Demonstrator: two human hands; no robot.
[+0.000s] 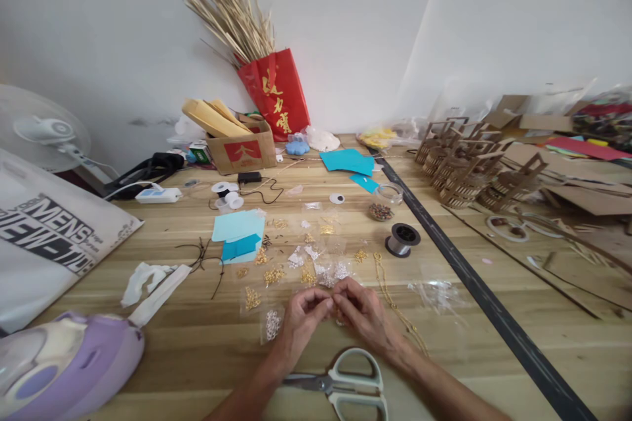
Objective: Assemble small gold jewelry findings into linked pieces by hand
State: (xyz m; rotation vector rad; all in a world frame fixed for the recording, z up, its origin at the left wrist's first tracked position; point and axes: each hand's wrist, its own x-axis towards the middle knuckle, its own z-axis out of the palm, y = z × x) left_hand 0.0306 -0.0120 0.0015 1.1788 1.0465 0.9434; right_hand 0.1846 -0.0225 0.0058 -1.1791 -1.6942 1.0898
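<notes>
well, both hands are close together over the wooden table [207, 348], the left hand [305, 319] and the right hand [365, 316] nearly meeting at the fingertips. each has its thumb and forefinger drawn in, as if pinching, but what lies between them is too small and too covered to name, so i cannot tell whether either is clamped on anything. a small orange-brown bit [338, 311] shows just under the right hand's fingers. right beyond the fingertips lies a spread of silvery pieces [333, 273] on clear plastic, with little heaps of gold-coloured pieces [274, 275] farther to the left. beside the left hand sits a clear packet of silver rings [273, 325]. a gold chain [394, 306] runs down the table on the other side, passing close by the right wrist. the scissors [323, 383] lie between the forearms, pale handles to the right, blades pointing left, the tips hidden by the left forearm. past the chain stand a dark spool of wire [403, 241] and, farther back, a clear container of beads [381, 212].
</notes>
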